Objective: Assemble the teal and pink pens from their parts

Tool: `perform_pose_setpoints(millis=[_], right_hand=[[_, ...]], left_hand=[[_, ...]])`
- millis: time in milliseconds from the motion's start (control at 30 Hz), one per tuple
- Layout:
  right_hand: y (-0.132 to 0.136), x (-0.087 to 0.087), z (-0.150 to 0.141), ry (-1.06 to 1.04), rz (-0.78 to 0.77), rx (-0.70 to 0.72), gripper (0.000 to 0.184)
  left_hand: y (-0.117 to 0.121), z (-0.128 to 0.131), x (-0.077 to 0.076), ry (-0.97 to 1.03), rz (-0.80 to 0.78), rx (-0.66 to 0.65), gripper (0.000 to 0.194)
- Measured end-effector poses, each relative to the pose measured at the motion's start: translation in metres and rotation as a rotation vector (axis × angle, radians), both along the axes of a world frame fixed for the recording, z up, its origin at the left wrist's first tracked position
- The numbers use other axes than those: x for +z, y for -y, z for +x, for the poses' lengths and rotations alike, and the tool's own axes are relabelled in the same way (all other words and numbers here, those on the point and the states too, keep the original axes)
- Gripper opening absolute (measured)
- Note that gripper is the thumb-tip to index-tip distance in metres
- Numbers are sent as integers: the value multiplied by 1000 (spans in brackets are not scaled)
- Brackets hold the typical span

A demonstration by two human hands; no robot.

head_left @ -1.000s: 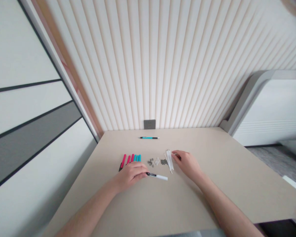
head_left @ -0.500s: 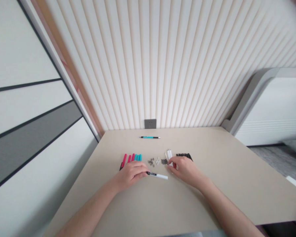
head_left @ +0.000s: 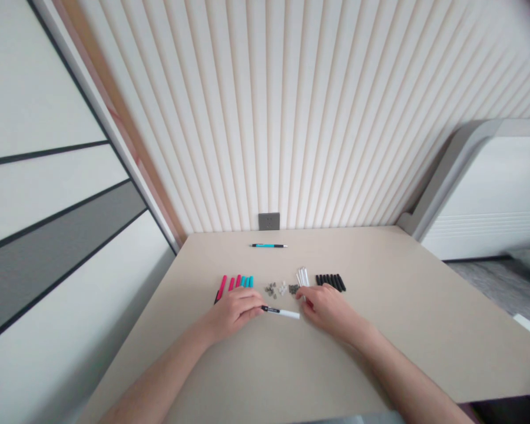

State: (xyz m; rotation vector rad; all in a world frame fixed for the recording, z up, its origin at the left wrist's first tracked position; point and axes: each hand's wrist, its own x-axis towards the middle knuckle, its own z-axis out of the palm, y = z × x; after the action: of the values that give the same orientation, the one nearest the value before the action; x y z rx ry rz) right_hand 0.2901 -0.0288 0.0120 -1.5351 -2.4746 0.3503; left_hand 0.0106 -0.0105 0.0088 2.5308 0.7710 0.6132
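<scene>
My left hand (head_left: pixel 236 312) is closed around the black end of a pen (head_left: pixel 287 314). The pen's white barrel points right, just over the table. My right hand (head_left: pixel 324 303) has its fingers curled together at a small cluster of dark grey parts (head_left: pixel 293 289). Whatever sits between those fingertips is too small to make out. Beside that cluster lie small white parts (head_left: pixel 282 288) and lighter grey parts (head_left: pixel 271 288). Thin white sticks, probably refills (head_left: pixel 302 275), lie just behind my right hand, their near ends partly hidden.
Pink tubes (head_left: pixel 222 286) and teal tubes (head_left: pixel 247 281) lie behind my left hand, partly covered. Several black tubes (head_left: pixel 331 281) form a row on the right. A teal and black pen (head_left: pixel 268 245) lies at the back, below a wall socket (head_left: pixel 269 221). The table (head_left: pixel 265 365) meets a ribbed wall.
My right hand has shifted slightly left and toward me, onto the dark grey parts, uncovering more of the black tubes. My left hand keeps the pen in nearly the same place.
</scene>
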Motion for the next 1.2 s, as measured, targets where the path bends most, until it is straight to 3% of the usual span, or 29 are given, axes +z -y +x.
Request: perform_pose_setpoints(millis=[533,900,1200], right_hand=[[1,2,3,35,5,24,28],[-1,11,21,-98,-99,47,30],[-10,1,24,-93,-134,22,34]], left_hand=[[1,0,1,-17,12,5,22],[1,0,3,-16,15,10,23],[0,0,2,-19,15,12,22]])
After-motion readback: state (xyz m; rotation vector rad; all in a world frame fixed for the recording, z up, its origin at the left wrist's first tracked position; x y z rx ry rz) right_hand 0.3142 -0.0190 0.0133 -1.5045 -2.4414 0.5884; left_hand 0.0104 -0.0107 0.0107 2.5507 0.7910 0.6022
